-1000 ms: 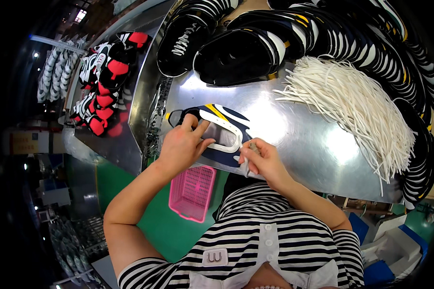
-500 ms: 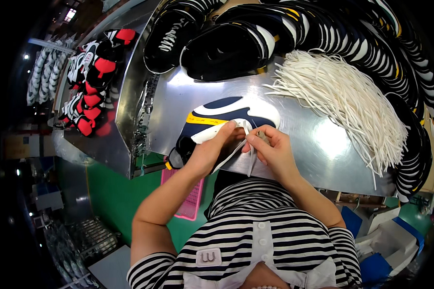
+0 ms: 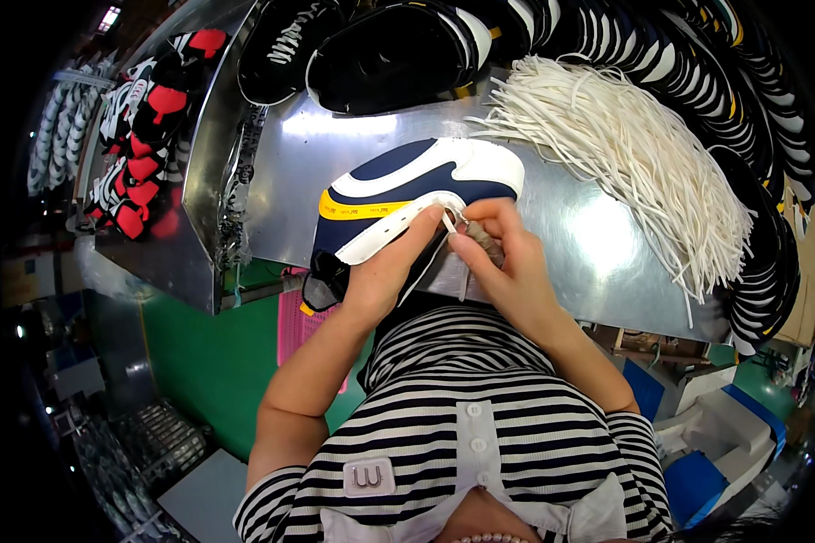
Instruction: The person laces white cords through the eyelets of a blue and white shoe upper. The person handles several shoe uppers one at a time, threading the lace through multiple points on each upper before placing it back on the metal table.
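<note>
A navy, white and yellow shoe upper (image 3: 417, 187) lies on its side at the near edge of the metal table. My left hand (image 3: 382, 276) is closed on its white eyelet strip, thumb on top and fingers hidden behind. Close by, my right hand (image 3: 519, 271) pinches a white shoelace (image 3: 451, 223) between thumb and fingertips, right at the eyelets. A beige wrapping (image 3: 485, 242) covers one of the right fingers. The lace's thin ends hang down below the upper. Whether the lace tip is through an eyelet is too small to tell.
A big pile of loose white shoelaces (image 3: 625, 172) spreads at the right. Behind it, long rows of nested black and white uppers (image 3: 607, 68) curve round the table. Red, black and white uppers (image 3: 145, 136) lie on the left, past a raised metal edge (image 3: 210, 154). A pink basket (image 3: 297, 330) is below.
My right fingers have moved in against the eyelet strip, and less lace hangs between my hands. The whole view has shifted slightly. My left hand still grips the upper.
</note>
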Demonstrator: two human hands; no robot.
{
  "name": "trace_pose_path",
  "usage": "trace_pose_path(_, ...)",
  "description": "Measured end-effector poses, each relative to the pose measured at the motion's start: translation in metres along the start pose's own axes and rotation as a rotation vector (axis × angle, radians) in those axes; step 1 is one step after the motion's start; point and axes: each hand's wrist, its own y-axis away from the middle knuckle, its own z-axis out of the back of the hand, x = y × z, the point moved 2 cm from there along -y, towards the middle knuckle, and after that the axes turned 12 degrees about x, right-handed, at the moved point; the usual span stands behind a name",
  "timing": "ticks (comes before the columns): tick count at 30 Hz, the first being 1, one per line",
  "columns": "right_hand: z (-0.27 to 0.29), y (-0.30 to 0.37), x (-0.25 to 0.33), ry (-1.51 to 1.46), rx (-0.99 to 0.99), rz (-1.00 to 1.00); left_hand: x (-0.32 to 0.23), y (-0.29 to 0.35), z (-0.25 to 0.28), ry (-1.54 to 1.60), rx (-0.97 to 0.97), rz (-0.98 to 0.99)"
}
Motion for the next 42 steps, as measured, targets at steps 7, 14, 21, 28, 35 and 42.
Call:
trace_pose_path(7,0.011,0.000,-0.001,-0.043,0.086,-0.069,0.009,0.001,0.000,0.017,0.007,-0.007)
trace_pose_path(14,0.009,-0.020,-0.013,0.247,-0.007,-0.047,-0.003,0.002,-0.015,-1.016,0.055,-0.559)
trace_pose_path(21,0.044,-0.012,0.008,0.332,0.213,-0.139,0.018,-0.001,0.007,-0.131,0.121,-0.036)
trace_pose_path(28,0.056,-0.022,-0.018,-0.335,-0.080,-0.289,0.000,-0.035,0.024,-0.178,0.111,0.178)
trace_pose_path(35,0.071,-0.040,-0.048,-0.324,-0.270,-0.233,-0.016,-0.023,0.030,-0.896,0.477,-0.124)
trace_pose_path(42,0.022,-0.007,-0.041,-0.023,0.153,-0.301,-0.019,-0.010,0.013,-1.089,0.253,-0.308)
